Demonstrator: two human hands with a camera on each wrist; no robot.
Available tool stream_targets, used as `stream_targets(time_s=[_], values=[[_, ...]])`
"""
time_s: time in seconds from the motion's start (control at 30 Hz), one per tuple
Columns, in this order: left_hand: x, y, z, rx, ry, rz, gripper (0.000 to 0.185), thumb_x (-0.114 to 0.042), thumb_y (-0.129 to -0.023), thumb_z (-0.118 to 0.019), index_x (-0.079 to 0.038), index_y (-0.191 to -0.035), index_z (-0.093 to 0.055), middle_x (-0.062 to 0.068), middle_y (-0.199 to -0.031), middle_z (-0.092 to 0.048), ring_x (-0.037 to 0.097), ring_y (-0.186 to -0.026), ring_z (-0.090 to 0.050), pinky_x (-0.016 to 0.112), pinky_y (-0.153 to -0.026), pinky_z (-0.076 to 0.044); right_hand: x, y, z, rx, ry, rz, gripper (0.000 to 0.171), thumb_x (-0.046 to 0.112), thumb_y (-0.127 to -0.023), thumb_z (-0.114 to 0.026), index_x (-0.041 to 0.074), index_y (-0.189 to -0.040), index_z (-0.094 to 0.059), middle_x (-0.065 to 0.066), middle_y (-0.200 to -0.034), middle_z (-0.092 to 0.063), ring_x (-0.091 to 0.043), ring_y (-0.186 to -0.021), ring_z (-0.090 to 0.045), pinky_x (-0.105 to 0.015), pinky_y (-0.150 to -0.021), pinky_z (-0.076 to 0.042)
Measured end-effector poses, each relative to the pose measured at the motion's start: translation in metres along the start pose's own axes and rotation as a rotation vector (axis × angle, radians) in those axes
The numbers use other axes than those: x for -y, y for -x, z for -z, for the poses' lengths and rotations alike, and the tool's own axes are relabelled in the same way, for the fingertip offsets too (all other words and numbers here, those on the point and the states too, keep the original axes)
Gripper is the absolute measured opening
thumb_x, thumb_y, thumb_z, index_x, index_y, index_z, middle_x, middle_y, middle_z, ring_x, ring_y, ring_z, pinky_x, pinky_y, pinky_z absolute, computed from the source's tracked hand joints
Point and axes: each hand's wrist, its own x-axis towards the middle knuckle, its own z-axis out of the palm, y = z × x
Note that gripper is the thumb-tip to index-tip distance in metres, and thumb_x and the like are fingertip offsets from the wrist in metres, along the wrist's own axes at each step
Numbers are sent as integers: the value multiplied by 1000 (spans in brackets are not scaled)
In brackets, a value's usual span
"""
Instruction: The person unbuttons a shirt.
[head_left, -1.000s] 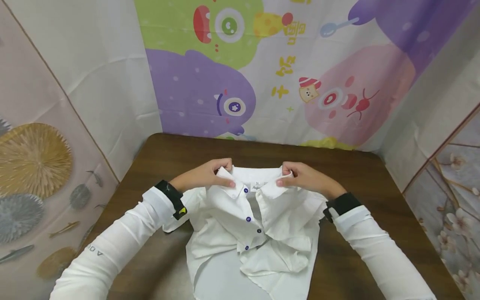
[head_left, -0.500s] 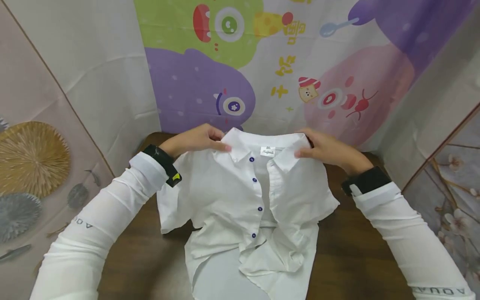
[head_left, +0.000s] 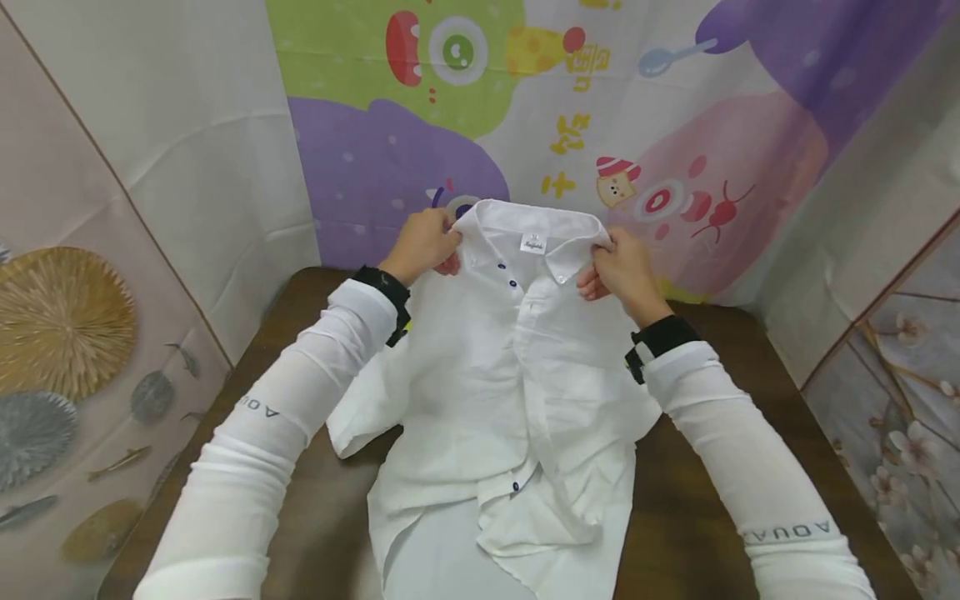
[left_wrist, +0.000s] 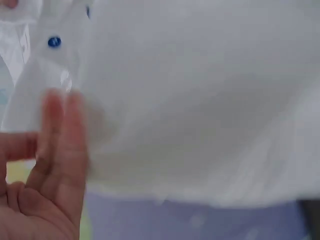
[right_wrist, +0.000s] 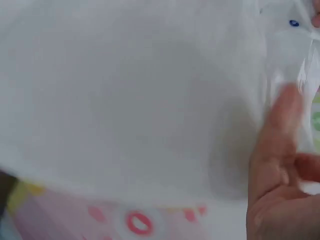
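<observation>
The shirt (head_left: 495, 367) hangs collar up, its long axis running from the collar (head_left: 528, 229) down toward the person. Its front faces the person, with blue buttons (head_left: 512, 284) along the placket and a small label (head_left: 532, 245) inside the neck. The upper half is lifted off the desk (head_left: 720, 392); the lower half lies crumpled on the wood near the front edge, and one short sleeve (head_left: 360, 417) droops to the left and rests on the desk.

The left hand (head_left: 423, 243) pinches the left end of the collar, fingers curled round the cloth. The right hand (head_left: 622, 268) pinches the right end in the same way. The two hands are apart, with the collar stretched between them. In the left wrist view the fingers (left_wrist: 60, 145) press against blurred white cloth beside a blue button (left_wrist: 54, 42); the right wrist view is just as blurred, showing fingers (right_wrist: 277, 135) on the fabric.

Bare wood shows on both sides of the shirt and behind it, up to the desk's far edge. A cartoon-printed backdrop (head_left: 480, 108) stands close behind the raised collar, a patterned panel (head_left: 67, 333) closes off the left side, and a flowered one (head_left: 900, 400) the right.
</observation>
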Motion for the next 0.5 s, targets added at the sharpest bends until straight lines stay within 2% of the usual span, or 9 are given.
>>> stream_targets(time_s=[0.03, 0.1, 0.17, 0.23, 0.27, 0.33, 0.37, 0.4, 0.5], values=[[1, -4, -9, -4, 51, 46, 14, -14, -89, -52, -2, -93, -59, 7, -67, -68, 10, -55, -63, 21, -55, -49, -4, -4, -6, -6, -64, -36, 18, 12, -97, -36, -2, -106, -43, -1, -57, -61, -10, -47, -60, -27, -52, -53], [4, -14, -25, 7, 131, 123, 21, -15, -88, -49, -1, -103, -56, 12, -91, -70, 15, -77, -66, 26, -70, -52, -13, -13, -18, -16, -120, -48, 20, 10, -95, -36, -4, -107, -44, -8, -68, -67, -12, -58, -64, -27, -60, -54], [25, -36, -53, 40, 174, 125, 42, -17, -87, -49, -1, -126, -43, 18, -121, -59, 26, -107, -58, 34, -90, -46, -23, -20, -28, 25, -91, -73, 35, 13, -95, -39, -5, -125, -38, -15, -100, -68, -16, -89, -65, -28, -81, -51], [59, -63, -86, 148, 208, 102, 71, -24, -90, -50, -7, -146, -11, 21, -147, -31, 29, -130, -39, 35, -107, -32, -33, -22, -37, 118, -44, -99, 58, 19, -96, -43, -4, -143, -17, -19, -139, -45, -21, -124, -48, -32, -101, -39], [76, -75, -103, 209, 204, 92, 78, -25, -91, -47, -9, -148, 5, 21, -153, -16, 29, -137, -29, 36, -112, -24, -38, -22, -41, 176, -27, -117, 70, 22, -96, -44, -1, -147, -1, -19, -149, -29, -23, -135, -34, -34, -109, -30], [106, -90, -134, 322, 180, 56, 88, -24, -93, -46, -8, -143, 25, 23, -154, 3, 32, -142, -13, 35, -116, -11, -49, -20, -47, 301, 7, -144, 86, 27, -98, -42, 7, -141, 29, -15, -156, 2, -25, -144, -4, -38, -116, -9], [113, -86, -139, 384, 147, 58, 90, -26, -94, -46, -11, -142, 28, 20, -154, 9, 30, -143, -8, 35, -116, -7, -54, -18, -50, 346, 29, -146, 88, 29, -99, -41, 10, -137, 36, -13, -156, 10, -26, -144, 3, -40, -116, -5], [121, -81, -145, 411, 84, 26, 87, -31, -94, -46, -9, -145, 21, 18, -155, 5, 28, -143, -11, 31, -116, -8, -59, -15, -52, 370, 57, -134, 88, 29, -99, -40, 11, -137, 37, -12, -155, 12, -27, -144, 5, -42, -116, -4], [107, -39, -133, 493, -131, 46, 68, -29, -94, -47, -1, -147, -15, 19, -150, -27, 28, -137, -30, 33, -113, -23, -74, -6, -54, 408, 142, -101, 84, 28, -99, -40, 12, -141, 31, -13, -156, 7, -32, -143, -2, -47, -115, -10]])
